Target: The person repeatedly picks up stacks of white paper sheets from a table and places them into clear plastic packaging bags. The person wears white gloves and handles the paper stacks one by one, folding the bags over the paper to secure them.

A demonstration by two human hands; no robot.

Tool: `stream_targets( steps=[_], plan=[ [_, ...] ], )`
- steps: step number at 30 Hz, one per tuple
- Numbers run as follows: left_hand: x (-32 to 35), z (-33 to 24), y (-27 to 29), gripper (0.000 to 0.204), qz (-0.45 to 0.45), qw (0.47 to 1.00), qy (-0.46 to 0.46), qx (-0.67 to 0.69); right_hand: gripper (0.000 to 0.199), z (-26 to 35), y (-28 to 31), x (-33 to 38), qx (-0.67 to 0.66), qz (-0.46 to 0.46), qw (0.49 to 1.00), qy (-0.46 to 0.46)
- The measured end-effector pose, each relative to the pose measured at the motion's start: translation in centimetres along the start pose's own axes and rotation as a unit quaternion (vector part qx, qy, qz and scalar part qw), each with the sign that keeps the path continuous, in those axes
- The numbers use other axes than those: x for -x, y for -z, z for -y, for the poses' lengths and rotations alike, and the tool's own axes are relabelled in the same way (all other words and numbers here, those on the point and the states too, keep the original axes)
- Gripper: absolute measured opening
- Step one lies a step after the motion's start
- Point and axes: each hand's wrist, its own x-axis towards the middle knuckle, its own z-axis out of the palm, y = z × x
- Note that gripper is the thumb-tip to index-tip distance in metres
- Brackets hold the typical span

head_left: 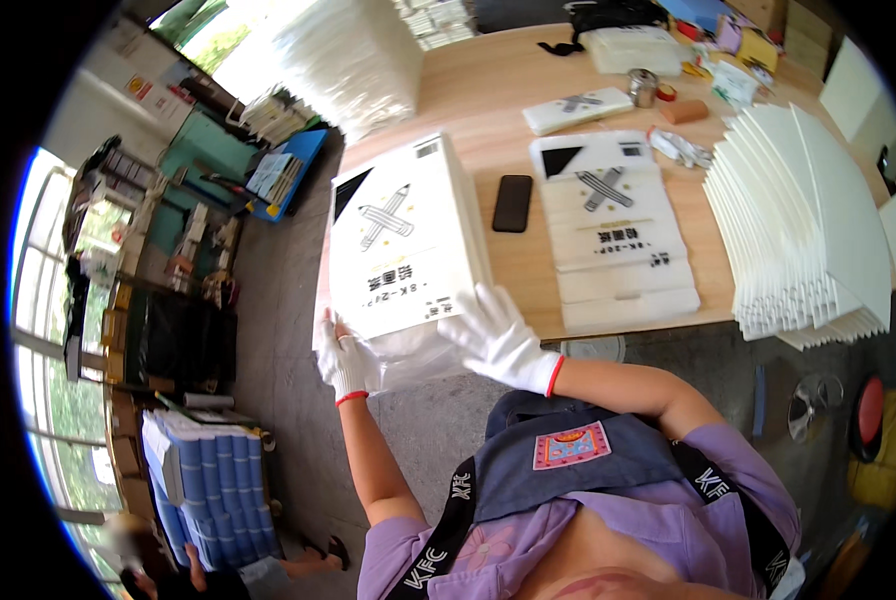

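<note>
My gloved left hand [346, 362] is at the stack's near left corner, wrist bent upward; its fingers are partly hidden, so I can't tell whether they pinch. My right hand [503, 342] reaches leftward, fingers spread on the near right corner. The printed stack [393, 230] lies just beyond both hands, its long axis pointing away from me. Clear plastic [408, 365] bunches between my hands; how far it encloses the stack, I can't tell. Flat printed sleeves [623, 240] lie right of my right hand.
</note>
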Motion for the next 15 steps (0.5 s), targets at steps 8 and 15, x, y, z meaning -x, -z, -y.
stream_targets(
  steps=[8, 15],
  plan=[
    [9.2, -12.7, -6.8, 0.034, -0.016, 0.866, -0.416, 0.276, 0.040, -4.8, 1.0, 13.9, -0.191, 0.403, 0.883, -0.148],
    [15.4, -25.7, -20.0, 0.025, 0.346, 0.858, -0.339, 0.174, 0.038, -5.4, 7.8, 20.7, -0.172, 0.276, 0.852, -0.411]
  ],
)
